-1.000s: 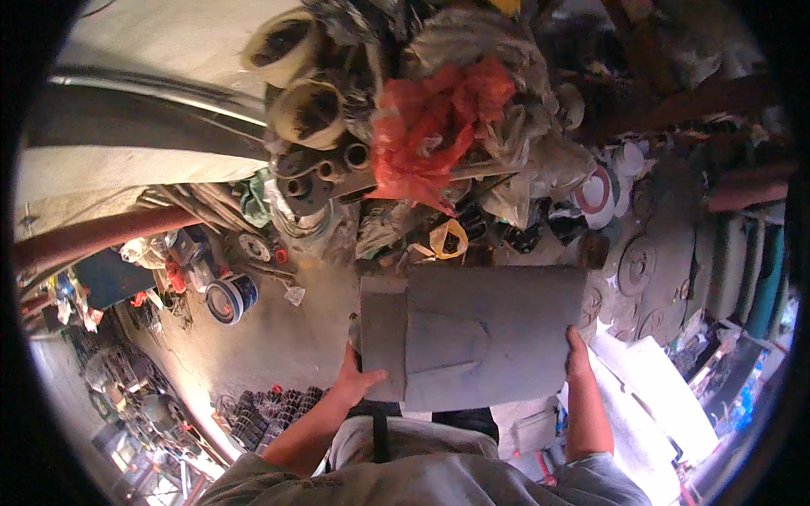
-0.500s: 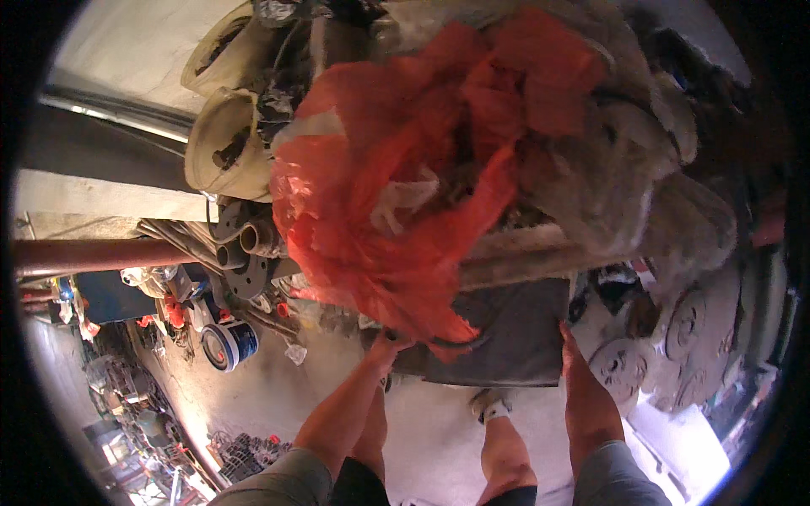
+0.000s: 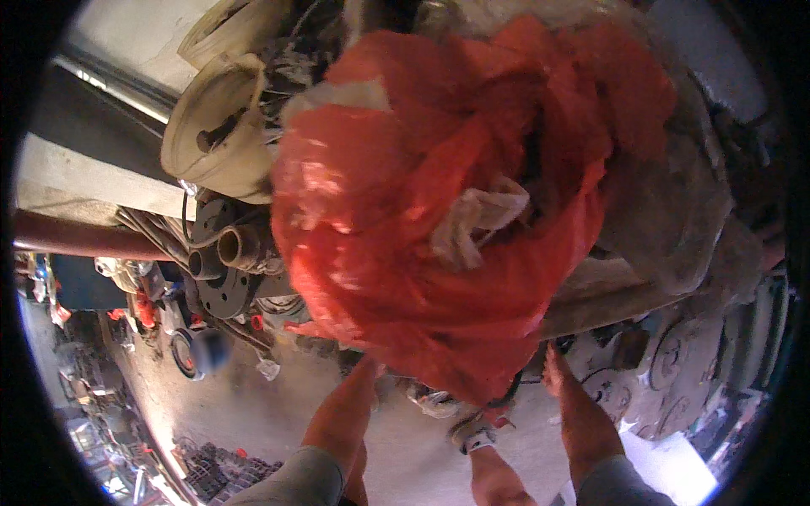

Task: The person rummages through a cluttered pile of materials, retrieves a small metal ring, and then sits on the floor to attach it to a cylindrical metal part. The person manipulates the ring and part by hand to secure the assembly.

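A large crumpled red plastic bag [image 3: 363,278], with a whitish scrap [image 3: 481,219] in its folds, fills the middle of the view. At its lower left edge is my left hand [image 3: 369,368], its fingers hidden behind the bag. My right hand [image 3: 554,373] is right of the bag's lower tip, gripping the side of a dark flat panel [image 3: 531,364]. Most of that panel is hidden under the bag and shelf edge, so its full shape does not show.
Cream plastic buckets [image 3: 215,131] lie on their sides at upper left, above pipe pieces [image 3: 239,246] and a round flange [image 3: 224,291]. A blue-and-white pail [image 3: 198,352] stands on the floor. Round metal discs [image 3: 675,358] lie at right. Grey plastic sheeting [image 3: 666,219] hangs beside the bag.
The red bag now looks larger and covers the dark panel, which was mostly visible between my hands. Both hands are slightly lower in the view, and my left fingers have gone out of sight.
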The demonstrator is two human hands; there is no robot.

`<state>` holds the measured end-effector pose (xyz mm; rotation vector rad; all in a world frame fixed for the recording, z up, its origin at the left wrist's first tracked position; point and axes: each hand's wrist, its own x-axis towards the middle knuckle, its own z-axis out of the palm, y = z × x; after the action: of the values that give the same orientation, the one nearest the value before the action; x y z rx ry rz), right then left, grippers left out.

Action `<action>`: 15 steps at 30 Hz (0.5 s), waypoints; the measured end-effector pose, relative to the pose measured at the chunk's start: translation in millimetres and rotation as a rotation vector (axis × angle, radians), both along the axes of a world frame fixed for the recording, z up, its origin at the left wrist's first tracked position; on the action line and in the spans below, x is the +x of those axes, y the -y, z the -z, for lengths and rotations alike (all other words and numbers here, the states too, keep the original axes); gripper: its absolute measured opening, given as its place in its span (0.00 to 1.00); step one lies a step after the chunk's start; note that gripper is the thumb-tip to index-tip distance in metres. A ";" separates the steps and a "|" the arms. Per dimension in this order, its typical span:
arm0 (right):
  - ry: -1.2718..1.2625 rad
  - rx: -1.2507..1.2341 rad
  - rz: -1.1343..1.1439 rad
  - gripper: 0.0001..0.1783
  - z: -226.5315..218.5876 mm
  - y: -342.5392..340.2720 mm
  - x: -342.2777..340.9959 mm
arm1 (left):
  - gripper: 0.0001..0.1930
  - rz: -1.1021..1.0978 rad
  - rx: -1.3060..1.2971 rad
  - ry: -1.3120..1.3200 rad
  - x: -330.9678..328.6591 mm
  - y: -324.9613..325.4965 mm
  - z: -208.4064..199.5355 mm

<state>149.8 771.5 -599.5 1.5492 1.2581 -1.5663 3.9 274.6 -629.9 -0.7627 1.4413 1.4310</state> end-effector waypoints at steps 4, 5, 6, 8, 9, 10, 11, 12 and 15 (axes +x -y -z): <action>-0.114 0.342 -0.703 0.37 5.6 -9.4 50.1 | 0.54 0.028 0.046 0.004 -10.7 -6.6 19.8; -0.279 0.368 -0.399 0.31 12.3 -9.3 79.1 | 0.54 0.032 0.099 -0.014 -16.8 -25.0 25.4; -0.317 0.333 -0.546 0.26 -14.4 35.9 65.2 | 0.55 0.008 0.042 -0.019 -11.2 2.8 24.3; -0.387 0.332 -0.829 0.16 -128.8 113.1 26.7 | 0.56 -0.038 -0.053 -0.008 6.9 38.8 19.7; -0.338 0.254 -0.813 0.22 -155.7 115.5 44.1 | 0.59 -0.001 -0.157 0.077 3.0 21.4 6.1; -0.279 0.124 -0.653 0.22 -224.0 140.5 31.5 | 0.63 0.032 -0.123 0.043 -3.9 8.7 -21.3; -0.449 0.083 -0.613 0.22 -255.1 149.8 48.7 | 0.67 0.068 -0.081 0.002 -15.4 -7.1 -56.7; -0.357 0.042 -0.638 0.23 -308.5 179.2 21.4 | 0.68 0.042 -0.156 -0.090 -5.6 10.2 -61.6; -0.531 0.244 -0.843 0.27 -420.6 214.8 -26.2 | 0.68 0.130 -0.339 -0.298 33.8 23.2 -98.1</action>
<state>123.6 556.6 -178.9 0.5339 2.0936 -1.2855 37.8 251.4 -531.9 -0.6640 1.9613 1.2534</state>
